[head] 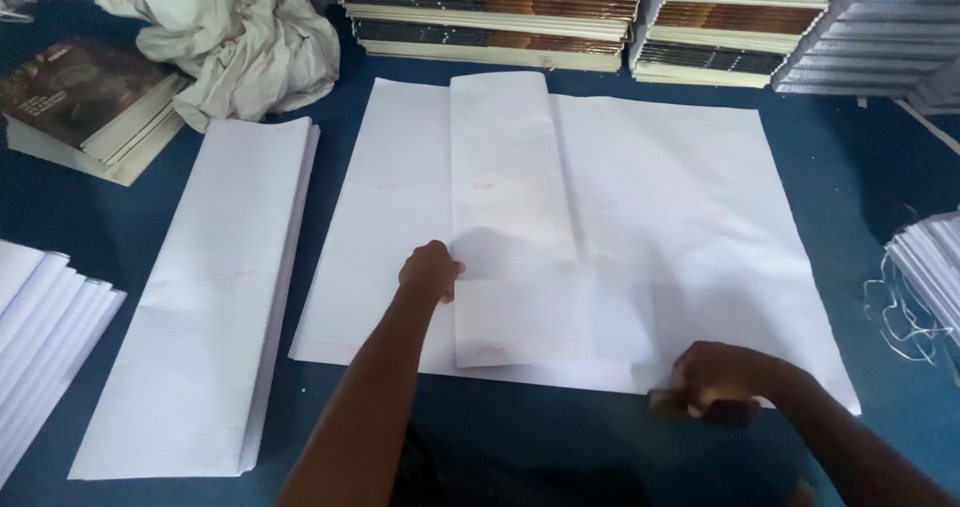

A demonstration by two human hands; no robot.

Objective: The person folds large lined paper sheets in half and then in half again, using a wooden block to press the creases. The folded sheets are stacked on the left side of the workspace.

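Note:
A large white ruled paper sheet lies spread on the blue surface. A folded strip of the sheet lies down its middle. My left hand presses on the left edge of that folded strip, fingers curled. My right hand rests at the sheet's near edge, closed around a small dark tool whose shape is blurred.
A long stack of folded ruled sheets lies at the left. More paper stacks sit at the far left and at the right edge with loose string. Book stacks line the back. A crumpled white cloth and dark books lie back left.

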